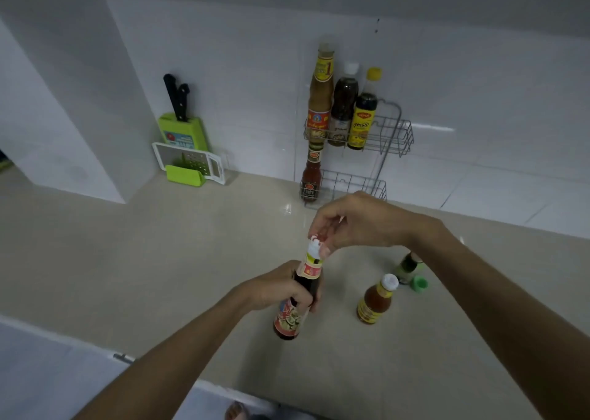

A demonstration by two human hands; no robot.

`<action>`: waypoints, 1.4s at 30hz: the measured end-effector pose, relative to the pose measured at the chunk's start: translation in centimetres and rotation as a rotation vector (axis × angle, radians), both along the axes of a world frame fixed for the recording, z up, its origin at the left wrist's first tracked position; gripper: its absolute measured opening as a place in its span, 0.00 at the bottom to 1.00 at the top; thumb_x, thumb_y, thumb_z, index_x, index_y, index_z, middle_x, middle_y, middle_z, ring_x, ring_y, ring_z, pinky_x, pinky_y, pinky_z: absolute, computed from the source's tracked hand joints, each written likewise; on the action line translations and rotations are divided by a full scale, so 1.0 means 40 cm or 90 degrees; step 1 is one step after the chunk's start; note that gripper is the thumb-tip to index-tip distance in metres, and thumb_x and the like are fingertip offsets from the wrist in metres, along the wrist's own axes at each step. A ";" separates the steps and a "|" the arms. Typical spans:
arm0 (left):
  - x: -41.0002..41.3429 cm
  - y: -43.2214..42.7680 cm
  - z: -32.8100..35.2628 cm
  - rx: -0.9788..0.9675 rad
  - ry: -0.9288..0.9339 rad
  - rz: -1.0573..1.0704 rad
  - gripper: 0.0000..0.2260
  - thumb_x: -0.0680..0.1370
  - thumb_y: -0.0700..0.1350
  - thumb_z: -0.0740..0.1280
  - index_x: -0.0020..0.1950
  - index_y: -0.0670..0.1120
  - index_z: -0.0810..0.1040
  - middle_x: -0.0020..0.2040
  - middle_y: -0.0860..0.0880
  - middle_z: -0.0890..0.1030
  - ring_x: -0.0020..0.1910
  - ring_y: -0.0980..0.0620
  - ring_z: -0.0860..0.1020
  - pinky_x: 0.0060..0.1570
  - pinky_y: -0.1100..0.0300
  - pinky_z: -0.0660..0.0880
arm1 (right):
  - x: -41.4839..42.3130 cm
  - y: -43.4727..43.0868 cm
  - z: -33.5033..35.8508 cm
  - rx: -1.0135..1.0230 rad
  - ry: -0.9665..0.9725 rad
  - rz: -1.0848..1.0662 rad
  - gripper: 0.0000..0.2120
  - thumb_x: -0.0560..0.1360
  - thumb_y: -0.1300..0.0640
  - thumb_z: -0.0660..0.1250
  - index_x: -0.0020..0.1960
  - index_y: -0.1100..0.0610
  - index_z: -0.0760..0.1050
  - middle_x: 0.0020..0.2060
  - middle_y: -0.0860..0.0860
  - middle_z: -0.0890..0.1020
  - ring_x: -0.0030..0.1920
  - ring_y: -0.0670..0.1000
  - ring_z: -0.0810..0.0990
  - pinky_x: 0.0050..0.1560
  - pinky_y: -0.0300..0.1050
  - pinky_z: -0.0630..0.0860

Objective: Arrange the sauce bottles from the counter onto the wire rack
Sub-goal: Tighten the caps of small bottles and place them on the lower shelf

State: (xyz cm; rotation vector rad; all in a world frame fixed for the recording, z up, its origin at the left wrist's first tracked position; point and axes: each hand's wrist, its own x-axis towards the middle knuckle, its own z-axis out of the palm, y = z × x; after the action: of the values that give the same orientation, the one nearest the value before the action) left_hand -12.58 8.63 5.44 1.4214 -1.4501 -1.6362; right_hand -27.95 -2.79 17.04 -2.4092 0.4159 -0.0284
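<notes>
My left hand (276, 288) grips the neck of a dark sauce bottle (292, 317) with a red label, held upright above the counter. My right hand (354, 220) pinches that bottle's white cap (314, 248) from above. The wire rack (388, 138) stands against the back wall; its top shelf holds three bottles: a tall brown one (320, 100), a dark one (342, 110) and a yellow-capped one (364, 116). A red sauce bottle (311, 177) sits at the left of the lower shelf. On the counter stand an orange sauce bottle (375, 300) and a small green bottle (408, 268).
A loose green cap (419, 283) lies beside the small green bottle. At the back left corner a green knife block (183, 129) with two black-handled knives stands behind a white and green grater (191, 164). The beige counter (159, 260) ends at a front edge low in the frame.
</notes>
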 end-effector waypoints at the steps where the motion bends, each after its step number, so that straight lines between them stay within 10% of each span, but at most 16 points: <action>1: -0.003 -0.003 0.010 -0.005 -0.002 -0.001 0.11 0.58 0.31 0.64 0.40 0.32 0.73 0.37 0.39 0.78 0.38 0.44 0.76 0.38 0.60 0.72 | -0.001 0.006 -0.001 -0.108 0.005 0.017 0.12 0.72 0.47 0.73 0.48 0.54 0.78 0.37 0.47 0.82 0.38 0.45 0.80 0.40 0.43 0.78; 5: -0.005 -0.019 0.037 -0.005 -0.030 -0.065 0.09 0.59 0.28 0.64 0.37 0.36 0.75 0.37 0.39 0.77 0.35 0.47 0.76 0.37 0.62 0.72 | -0.003 0.042 -0.059 -0.536 -0.043 0.089 0.16 0.79 0.46 0.51 0.36 0.53 0.63 0.25 0.49 0.71 0.25 0.51 0.68 0.23 0.41 0.60; 10: -0.041 -0.038 -0.019 -0.046 -0.177 0.226 0.11 0.54 0.37 0.69 0.33 0.37 0.72 0.28 0.46 0.75 0.28 0.48 0.72 0.33 0.54 0.70 | 0.016 0.060 -0.091 -0.542 0.086 -0.175 0.19 0.81 0.48 0.48 0.45 0.55 0.75 0.34 0.56 0.80 0.34 0.58 0.76 0.32 0.44 0.64; 16: -0.011 -0.019 0.097 0.033 0.040 -0.202 0.10 0.56 0.30 0.64 0.36 0.34 0.74 0.31 0.44 0.77 0.31 0.45 0.75 0.36 0.59 0.72 | -0.045 0.027 -0.047 -0.679 -0.196 0.146 0.20 0.81 0.44 0.47 0.42 0.56 0.68 0.26 0.49 0.72 0.23 0.50 0.66 0.21 0.39 0.61; 19: -0.037 -0.017 0.113 0.038 0.049 -0.100 0.09 0.55 0.32 0.64 0.35 0.34 0.73 0.30 0.43 0.76 0.30 0.45 0.75 0.35 0.58 0.73 | -0.047 0.011 -0.031 -0.637 -0.180 0.060 0.20 0.80 0.47 0.43 0.37 0.54 0.63 0.24 0.49 0.67 0.21 0.51 0.63 0.22 0.39 0.61; 23: -0.071 -0.059 0.062 -0.062 -0.317 0.276 0.08 0.56 0.41 0.69 0.32 0.45 0.73 0.30 0.47 0.80 0.31 0.46 0.77 0.35 0.52 0.75 | -0.004 0.019 -0.092 -0.556 0.178 -0.240 0.13 0.79 0.49 0.53 0.51 0.57 0.70 0.39 0.55 0.76 0.42 0.59 0.79 0.36 0.48 0.68; 27: -0.085 -0.062 0.045 -0.124 -0.552 0.266 0.07 0.64 0.45 0.66 0.39 0.53 0.71 0.35 0.51 0.78 0.37 0.46 0.75 0.34 0.60 0.66 | 0.016 0.028 -0.143 -0.325 0.270 -0.341 0.15 0.79 0.50 0.60 0.63 0.56 0.66 0.54 0.59 0.76 0.53 0.61 0.76 0.45 0.51 0.73; 30: -0.071 -0.071 0.061 -0.140 -0.512 0.261 0.07 0.65 0.44 0.67 0.39 0.53 0.71 0.35 0.52 0.78 0.37 0.47 0.77 0.32 0.60 0.66 | 0.022 0.010 -0.144 -0.129 0.052 -0.414 0.17 0.78 0.38 0.56 0.47 0.51 0.72 0.41 0.54 0.80 0.44 0.56 0.79 0.42 0.48 0.74; 33: -0.046 -0.086 0.090 -0.165 -0.349 0.264 0.12 0.66 0.46 0.71 0.43 0.54 0.71 0.36 0.52 0.78 0.35 0.52 0.77 0.32 0.61 0.70 | 0.034 -0.021 -0.089 -0.143 -0.064 -0.420 0.16 0.77 0.46 0.57 0.33 0.51 0.66 0.31 0.51 0.76 0.36 0.55 0.75 0.35 0.45 0.69; 38: 0.018 -0.091 0.085 -0.048 0.033 0.125 0.18 0.65 0.42 0.75 0.53 0.49 0.76 0.46 0.48 0.84 0.46 0.49 0.83 0.52 0.55 0.78 | 0.061 -0.063 0.030 -0.193 -0.131 -0.303 0.17 0.77 0.43 0.55 0.32 0.50 0.64 0.27 0.47 0.71 0.31 0.52 0.71 0.31 0.45 0.65; 42: 0.019 -0.101 0.077 -0.070 -0.034 0.173 0.11 0.63 0.40 0.74 0.42 0.49 0.77 0.35 0.50 0.80 0.35 0.53 0.78 0.40 0.61 0.75 | 0.051 -0.068 0.026 -0.481 -0.018 -0.259 0.19 0.77 0.40 0.41 0.39 0.49 0.63 0.26 0.47 0.68 0.28 0.53 0.69 0.30 0.44 0.63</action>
State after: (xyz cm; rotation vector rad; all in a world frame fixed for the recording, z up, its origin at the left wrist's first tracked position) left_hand -11.82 4.59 8.52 1.5341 -1.2883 -1.3413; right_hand -25.93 -5.51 18.08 -2.9943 1.0209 -0.4758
